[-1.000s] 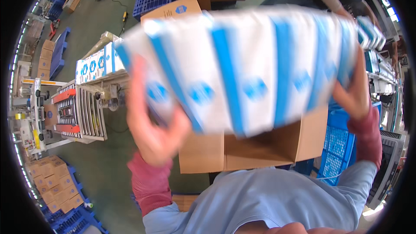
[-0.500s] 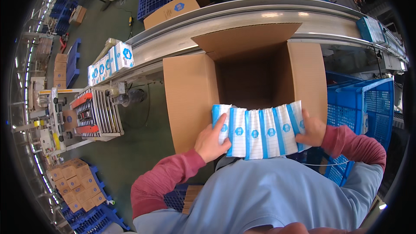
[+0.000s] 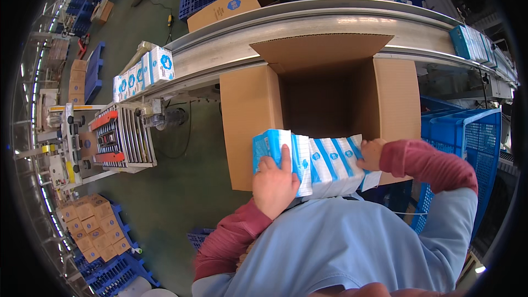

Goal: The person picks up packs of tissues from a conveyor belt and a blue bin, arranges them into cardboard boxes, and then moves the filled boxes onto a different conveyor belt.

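A row of several white packs with blue bands (image 3: 331, 160) lies across the near edge of an open cardboard carton (image 3: 274, 99), close to my body. My left hand (image 3: 274, 187) grips the left end of the row, its index finger stretched along the top of a pack. That end pack is turned, so its blue side shows. At the opposite end my right hand (image 3: 374, 155) clasps the last packs, with its fingers bent over their edge. Both side flaps and the far flap of the carton stand outward, and its inside looks dark.
Behind the carton runs a metal conveyor (image 3: 220, 49), with white-and-blue packs (image 3: 144, 72) at its left and more packs (image 3: 472, 44) at its right. Blue plastic crates (image 3: 481, 137) stand to my right. Cartons on a pallet (image 3: 94, 228) lie at lower left. A person stands beyond the conveyor.
The left end of the row has swung outward and turned, with gaps opening between packs. My right hand has shifted left. The person across the conveyor has moved left.
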The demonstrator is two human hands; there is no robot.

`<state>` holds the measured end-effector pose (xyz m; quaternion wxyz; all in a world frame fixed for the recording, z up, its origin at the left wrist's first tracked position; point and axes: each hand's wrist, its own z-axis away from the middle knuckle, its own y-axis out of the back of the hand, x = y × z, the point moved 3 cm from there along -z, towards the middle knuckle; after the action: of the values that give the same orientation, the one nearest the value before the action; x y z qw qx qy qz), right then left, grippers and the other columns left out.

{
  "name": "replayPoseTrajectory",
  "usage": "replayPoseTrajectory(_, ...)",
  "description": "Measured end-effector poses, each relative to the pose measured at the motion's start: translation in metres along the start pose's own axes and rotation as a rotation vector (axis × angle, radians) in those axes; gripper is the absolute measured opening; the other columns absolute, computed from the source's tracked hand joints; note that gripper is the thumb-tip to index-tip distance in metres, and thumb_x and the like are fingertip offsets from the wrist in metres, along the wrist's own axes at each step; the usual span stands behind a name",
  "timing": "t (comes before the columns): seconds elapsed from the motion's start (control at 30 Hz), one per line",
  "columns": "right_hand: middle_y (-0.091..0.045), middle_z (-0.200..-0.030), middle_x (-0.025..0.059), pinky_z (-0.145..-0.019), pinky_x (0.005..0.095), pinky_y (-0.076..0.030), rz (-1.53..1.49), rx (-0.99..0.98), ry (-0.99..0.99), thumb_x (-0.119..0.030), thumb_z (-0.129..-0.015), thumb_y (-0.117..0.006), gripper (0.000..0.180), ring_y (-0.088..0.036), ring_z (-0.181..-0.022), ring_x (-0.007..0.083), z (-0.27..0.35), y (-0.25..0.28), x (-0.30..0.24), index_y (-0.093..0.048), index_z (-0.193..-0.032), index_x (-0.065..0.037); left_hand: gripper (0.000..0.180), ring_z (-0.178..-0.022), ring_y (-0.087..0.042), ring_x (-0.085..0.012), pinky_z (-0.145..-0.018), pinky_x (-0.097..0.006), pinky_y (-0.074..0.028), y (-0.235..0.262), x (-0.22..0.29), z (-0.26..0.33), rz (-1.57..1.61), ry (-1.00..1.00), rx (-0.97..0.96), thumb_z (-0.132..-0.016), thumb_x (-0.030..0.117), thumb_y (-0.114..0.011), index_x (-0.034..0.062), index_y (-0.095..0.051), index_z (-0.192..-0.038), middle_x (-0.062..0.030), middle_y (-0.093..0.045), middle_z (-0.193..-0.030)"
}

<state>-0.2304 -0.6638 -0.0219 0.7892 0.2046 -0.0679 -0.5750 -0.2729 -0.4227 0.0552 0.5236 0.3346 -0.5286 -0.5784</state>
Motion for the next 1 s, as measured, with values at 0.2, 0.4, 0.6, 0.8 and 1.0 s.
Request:
replayPoseTrajectory(0.2,-0.035,-0.134,0.0146,-0.099,0.0364,-0.033,-0.397,0.173,0.65,0.003,-0.08,-0.044,0.074,-0.035,-0.122,0.0304,-0.067,-0.046,0.004,-0.015,-0.137,-0.034,0.055,-0.075,-0.054,-0.0325,-0.059,-0.033,-0.047,-0.043,0.023,-0.01,-0.261,-0.098,-0.073,-0.069,0.017,-0.057,0.0019,-0.047,-0.121,-0.0207,-0.053,-0.08)
replayPoseTrajectory(0.4,-0.04,-0.13,0.0182,-0.09,0.0326,-0.038,-0.649,-0.261,0.633,-0.007,-0.073,-0.052,0.085,-0.046,-0.114,0.0304,-0.073,-0.022,-0.018,-0.004,-0.14,-0.029,0.045,-0.086,-0.058,-0.036,-0.049,-0.033,-0.046,-0.06,0.059,-0.036,-0.662,-0.193,-0.185,-0.078,0.015,-0.048,0.0066,-0.047,-0.123,-0.0277,-0.056,-0.095)
replayPoseTrajectory(0.6,-0.044,-0.121,0.0273,-0.085,0.0374,-0.042,-0.64,0.091,0.611,-0.056,-0.071,-0.055,0.093,-0.05,-0.106,0.0354,-0.101,-0.053,-0.051,-0.006,-0.14,-0.018,0.048,-0.08,-0.059,-0.0315,-0.052,-0.035,-0.046,-0.079,0.049,-0.048,-0.534,-0.212,-0.179,-0.075,0.018,-0.054,0.0017,-0.048,-0.12,-0.0211,-0.06,-0.086)
replayPoseTrajectory(0.8,-0.054,-0.111,0.0233,-0.083,0.0407,-0.043,-0.331,-0.057,0.562,-0.069,-0.061,-0.057,0.103,-0.053,-0.1,0.0364,-0.1,-0.027,-0.07,-0.016,-0.138,-0.016,0.055,-0.067,-0.06,-0.0339,-0.064,-0.041,-0.049,-0.007,-0.018,-0.089,0.296,-0.227,-0.251,-0.064,0.018,-0.055,-0.003,-0.048,-0.115,-0.0195,-0.059,-0.073)
replayPoseTrajectory(1.0,-0.056,-0.109,0.0206,-0.087,0.0406,-0.042,-0.065,-0.23,0.613,-0.068,-0.062,-0.057,0.094,-0.053,-0.101,0.0367,-0.138,-0.032,-0.096,-0.03,-0.133,-0.013,0.056,-0.07,-0.053,-0.0314,-0.061,-0.04,-0.045,-0.004,-0.01,-0.093,0.176,-0.264,-0.171,-0.066,0.018,-0.055,0.0149,-0.048,-0.121,-0.0163,-0.05,-0.08)
